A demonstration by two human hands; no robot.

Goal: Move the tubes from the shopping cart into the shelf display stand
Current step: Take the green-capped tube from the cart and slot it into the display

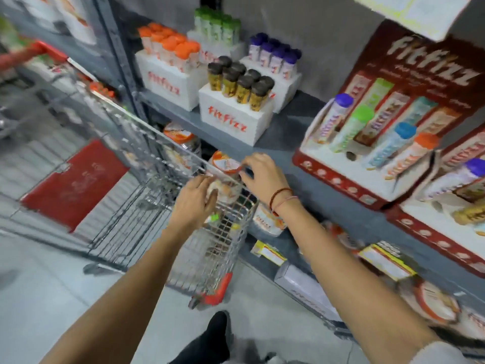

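Right now both hands are down at the near corner of the shopping cart [157, 164], close beside each other over its top rail. The left hand [195, 199] is curled inside the basket around something pale that looks like a tube, though blur keeps me from telling whether the fingers are clamped on it. The right hand [262, 176] sits at the rail with a dark-blue cap [249, 171] showing under its fingertips, so it seems to pinch a tube there; I cannot be sure of that grip either.

More tubes [223, 224] lie low in the basket, seen through the wire, with a green and a yellow cap among them. The display stand [367, 179] is on the shelf [283, 127] to the right, well apart from the hands, already holding several leaning tubes and showing at least one open hole [350, 155] in its white deck.

The main risk is a loose hold: a smooth round tube pinched only at its cap could slip and fall to the floor [52, 298] or back into the basket. Lifting past the wire rail could snag it. At the stand, a hurried reach could knock the leaning tubes [351, 128] over, and the cart on wheels may roll if pressed.
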